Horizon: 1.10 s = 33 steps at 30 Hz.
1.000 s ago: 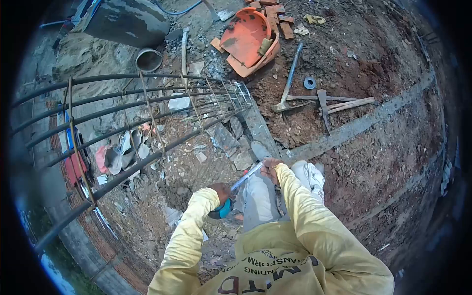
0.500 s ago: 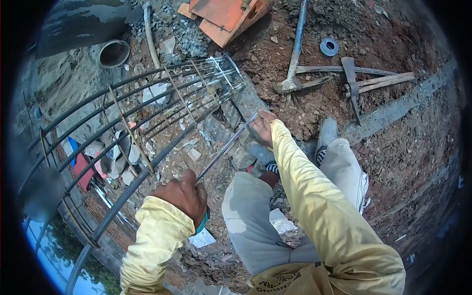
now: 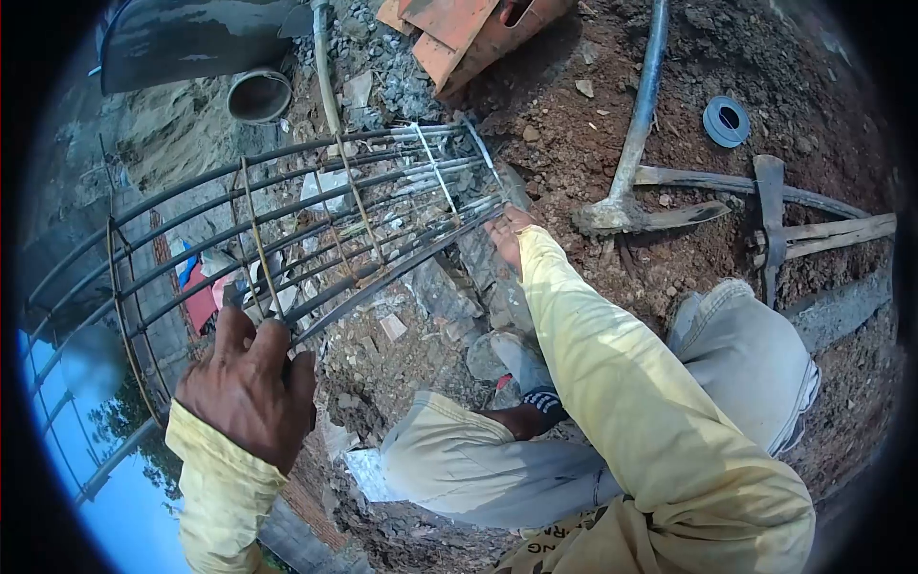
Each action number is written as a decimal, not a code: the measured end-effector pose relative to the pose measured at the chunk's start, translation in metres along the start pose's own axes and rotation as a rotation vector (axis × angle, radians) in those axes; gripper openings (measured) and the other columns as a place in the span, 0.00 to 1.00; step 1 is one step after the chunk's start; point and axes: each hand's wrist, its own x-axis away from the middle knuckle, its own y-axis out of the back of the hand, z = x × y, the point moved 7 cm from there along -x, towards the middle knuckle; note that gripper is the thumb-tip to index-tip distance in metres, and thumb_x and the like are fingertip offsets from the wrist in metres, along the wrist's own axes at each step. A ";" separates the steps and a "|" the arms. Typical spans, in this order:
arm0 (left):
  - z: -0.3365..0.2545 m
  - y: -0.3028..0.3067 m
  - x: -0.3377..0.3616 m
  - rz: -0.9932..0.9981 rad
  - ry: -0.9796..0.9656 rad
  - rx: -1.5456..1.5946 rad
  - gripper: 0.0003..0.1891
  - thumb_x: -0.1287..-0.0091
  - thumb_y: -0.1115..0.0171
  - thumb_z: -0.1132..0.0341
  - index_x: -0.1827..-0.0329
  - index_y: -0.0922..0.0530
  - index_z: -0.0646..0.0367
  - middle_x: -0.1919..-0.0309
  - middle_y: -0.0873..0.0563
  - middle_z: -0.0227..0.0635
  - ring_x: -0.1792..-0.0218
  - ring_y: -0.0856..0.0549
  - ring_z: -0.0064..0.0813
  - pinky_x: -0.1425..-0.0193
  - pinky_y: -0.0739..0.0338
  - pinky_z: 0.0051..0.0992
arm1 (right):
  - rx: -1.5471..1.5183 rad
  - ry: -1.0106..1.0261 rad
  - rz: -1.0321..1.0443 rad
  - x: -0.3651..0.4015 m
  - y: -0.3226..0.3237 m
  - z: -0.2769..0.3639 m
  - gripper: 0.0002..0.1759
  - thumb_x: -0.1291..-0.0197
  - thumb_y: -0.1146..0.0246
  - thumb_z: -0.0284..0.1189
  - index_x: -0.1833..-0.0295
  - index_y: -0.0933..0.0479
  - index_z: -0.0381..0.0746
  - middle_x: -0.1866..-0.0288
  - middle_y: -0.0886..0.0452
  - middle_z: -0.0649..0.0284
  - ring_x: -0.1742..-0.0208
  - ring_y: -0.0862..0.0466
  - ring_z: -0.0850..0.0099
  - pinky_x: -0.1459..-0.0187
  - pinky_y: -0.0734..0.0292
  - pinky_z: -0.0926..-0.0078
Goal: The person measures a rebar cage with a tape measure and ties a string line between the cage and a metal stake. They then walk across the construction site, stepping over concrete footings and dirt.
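A tape measure's blade (image 3: 392, 277) stretches between my hands, along the near bar of a rebar cage (image 3: 259, 234). My left hand (image 3: 244, 392) is closed at the blade's left end, its back toward me, over the cage's lower side; the case is hidden beneath it. At the other end, my right hand (image 3: 510, 236) pinches the blade's tip right by the white-tipped end of the cage. The cage has long dark bars crossed by thinner ties and reaches away to the left.
A mattock (image 3: 623, 196) and a pickaxe (image 3: 770, 220) lie on reddish soil at right, near a grey ring (image 3: 726, 122). An orange metal object (image 3: 464, 43) stands at the top. A bucket (image 3: 259, 97) lies beyond the cage; rubble surrounds my feet.
My left hand has moved left and the blade now lies against the cage's near bar. My right hand has come up to the cage end. The view has shifted and my knees have bent lower.
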 end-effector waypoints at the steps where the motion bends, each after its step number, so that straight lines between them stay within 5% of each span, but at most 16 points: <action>1: 0.003 0.002 -0.001 -0.013 0.018 -0.003 0.09 0.46 0.40 0.64 0.65 0.27 0.56 0.66 0.25 0.40 0.73 0.19 0.45 0.70 0.26 0.41 | 0.006 -0.011 0.009 -0.005 -0.004 0.000 0.13 0.34 0.50 0.30 0.45 0.34 0.40 0.47 0.27 0.61 0.46 0.28 0.65 0.44 0.34 0.58; 12: 0.017 -0.020 -0.012 0.283 0.274 -0.177 0.12 0.39 0.49 0.57 0.61 0.27 0.55 0.63 0.21 0.48 0.69 0.18 0.53 0.63 0.24 0.47 | 0.122 -0.100 -0.058 -0.018 0.000 -0.015 0.15 0.33 0.51 0.29 0.43 0.35 0.38 0.45 0.26 0.59 0.43 0.26 0.64 0.40 0.34 0.59; 20: 0.018 -0.025 -0.008 0.251 0.252 -0.096 0.12 0.40 0.47 0.59 0.62 0.25 0.58 0.62 0.21 0.46 0.66 0.18 0.50 0.61 0.24 0.44 | 0.097 -0.110 0.012 -0.025 0.003 -0.023 0.20 0.33 0.51 0.30 0.38 0.39 0.37 0.38 0.31 0.58 0.38 0.30 0.63 0.35 0.40 0.59; 33: 0.022 -0.022 -0.004 0.176 0.251 -0.056 0.10 0.40 0.47 0.62 0.63 0.23 0.58 0.67 0.20 0.46 0.68 0.19 0.50 0.63 0.24 0.42 | 0.061 -0.023 0.016 -0.010 0.002 -0.026 0.20 0.37 0.45 0.28 0.40 0.37 0.40 0.42 0.31 0.57 0.42 0.28 0.59 0.39 0.36 0.57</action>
